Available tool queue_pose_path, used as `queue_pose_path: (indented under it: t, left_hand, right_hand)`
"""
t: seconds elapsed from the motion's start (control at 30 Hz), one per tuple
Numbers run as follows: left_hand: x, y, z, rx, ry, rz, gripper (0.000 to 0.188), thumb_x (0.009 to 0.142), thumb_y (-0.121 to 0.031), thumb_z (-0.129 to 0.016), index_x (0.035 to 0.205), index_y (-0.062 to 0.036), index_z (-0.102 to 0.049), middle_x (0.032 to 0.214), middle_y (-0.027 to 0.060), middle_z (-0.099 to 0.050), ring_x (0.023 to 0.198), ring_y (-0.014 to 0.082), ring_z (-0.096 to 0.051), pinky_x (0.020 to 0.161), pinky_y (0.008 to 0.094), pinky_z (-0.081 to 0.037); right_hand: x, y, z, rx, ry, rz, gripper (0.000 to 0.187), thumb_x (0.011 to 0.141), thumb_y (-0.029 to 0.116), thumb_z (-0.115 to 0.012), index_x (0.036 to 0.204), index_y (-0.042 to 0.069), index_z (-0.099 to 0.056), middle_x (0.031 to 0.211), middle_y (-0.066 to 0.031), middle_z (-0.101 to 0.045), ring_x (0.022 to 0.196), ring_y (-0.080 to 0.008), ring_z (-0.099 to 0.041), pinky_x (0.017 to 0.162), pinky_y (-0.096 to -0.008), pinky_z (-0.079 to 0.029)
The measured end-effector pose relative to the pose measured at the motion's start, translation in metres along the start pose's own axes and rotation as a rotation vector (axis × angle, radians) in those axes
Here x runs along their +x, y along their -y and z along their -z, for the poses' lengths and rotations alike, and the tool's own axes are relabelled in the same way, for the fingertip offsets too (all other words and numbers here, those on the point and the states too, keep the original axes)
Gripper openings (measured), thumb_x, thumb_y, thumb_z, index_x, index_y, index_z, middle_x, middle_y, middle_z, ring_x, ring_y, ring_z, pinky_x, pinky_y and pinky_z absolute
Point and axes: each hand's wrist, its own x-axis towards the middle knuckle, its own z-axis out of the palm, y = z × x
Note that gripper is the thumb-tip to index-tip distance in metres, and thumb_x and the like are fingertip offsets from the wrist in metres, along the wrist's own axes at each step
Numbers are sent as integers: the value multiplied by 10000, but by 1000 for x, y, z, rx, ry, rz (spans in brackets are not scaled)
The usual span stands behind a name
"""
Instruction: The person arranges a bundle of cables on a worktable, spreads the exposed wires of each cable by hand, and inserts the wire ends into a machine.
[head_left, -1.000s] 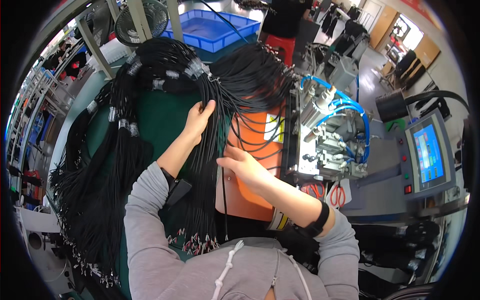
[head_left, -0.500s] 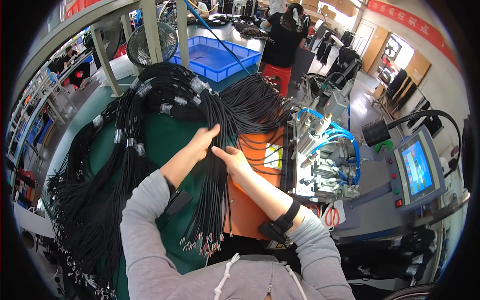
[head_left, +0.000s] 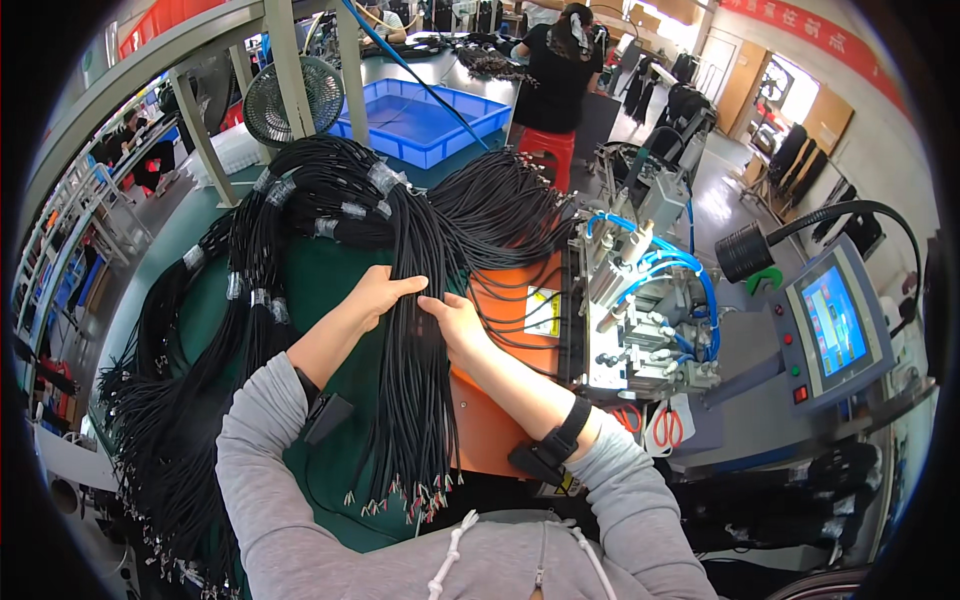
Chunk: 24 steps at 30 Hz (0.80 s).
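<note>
Both my hands are round one thick bundle of black cables (head_left: 408, 385) in the middle of the bench. My left hand (head_left: 380, 292) grips it from the left, thumb laid across the top. From the right, my right hand (head_left: 452, 318) closes on the same bundle, its thumb nearly meeting the left one. The fingers beneath the cables are hidden. Below my hands the strands fan toward me and end in stripped red and white wire tips (head_left: 425, 497). Above them, the bundle runs up to a clear plastic wrap (head_left: 384, 178).
More wrapped black cable bundles (head_left: 190, 440) cover the bench's left side. A machine with blue air hoses (head_left: 640, 290) stands on the right, beside a screen panel (head_left: 832, 318) and red-handled scissors (head_left: 667, 427). Behind are a blue tray (head_left: 425, 150), a fan (head_left: 293, 100) and a seated person (head_left: 560, 75).
My hands have come slightly nearer to me along the bundle. Its lower strands have gathered and swung a little, with the wire tips lower now. The view has shifted slightly.
</note>
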Motion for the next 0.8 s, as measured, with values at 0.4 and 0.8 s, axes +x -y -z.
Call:
queue_pose_path:
  t: [0.4, 0.8]
  left_hand:
    - [-42, 6, -7, -283, 126, 106, 240, 858, -220, -685, 964, -38, -571, 792, 40, -612, 634, 138, -575, 586, 276, -476]
    - [-119, -40, 11, -579, 392, 294, 248, 962, -223, -555, 1118, -34, -512, 726, -19, -514, 498, 22, -350, 447, 201, -308]
  right_hand:
    - [6, 9, 24, 180, -38, 50, 79, 860, 67, -620, 884, 13, -568, 764, -70, -643, 649, -151, -633, 612, -290, -546]
    - [-119, 55, 44, 291, 237, -328, 205, 886, 92, -585, 1076, 29, -538, 661, 1, -496, 494, -93, -450, 482, -237, -394]
